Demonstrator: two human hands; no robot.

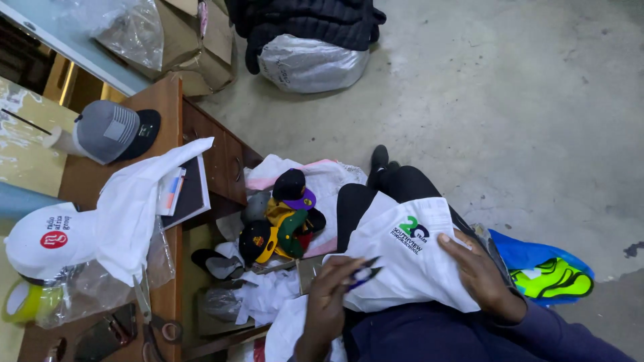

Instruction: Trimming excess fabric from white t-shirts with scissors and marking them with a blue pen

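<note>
Seated person, looking down at own lap. The white cloth [409, 261] w/ a small printed emblem lies spread over the lap, across dark trousers. Left hand [330, 295] is closed round a small pair of thread snips [364, 271], blades pointing toward the cloth and just touching its edge. Right hand [477, 271] lies flat on the cloth's right side, fingers [451, 243] spread and pressing the fabric down, not gripping anything. Beside the right leg, on the concrete floor [523, 100], sits a blue bag [530, 255] w/ a neon yellow-green vest [553, 280] on it. In front of the knees, a pile of caps [282, 224] in black, yellow, green and purple rests on a white sack w/ pink trim [322, 181]; more white fabric scraps [268, 295] lie below that pile. To the left stands a wooden desk [171, 121] w/ drawers. On the desk: a grey and black cap [111, 131], a white cap [50, 238] w/ a red round mark, a white cloth draped [144, 194] over a dark notebook [188, 194], large scissors [151, 315], a roll of yellow tape [23, 302], clear plastic wrap [100, 281]. Far end of the floor: a silver-grey plastic bag [308, 64] w/ a dark quilted jacket [305, 20] on top, next to a cardboard box [194, 40].
</note>
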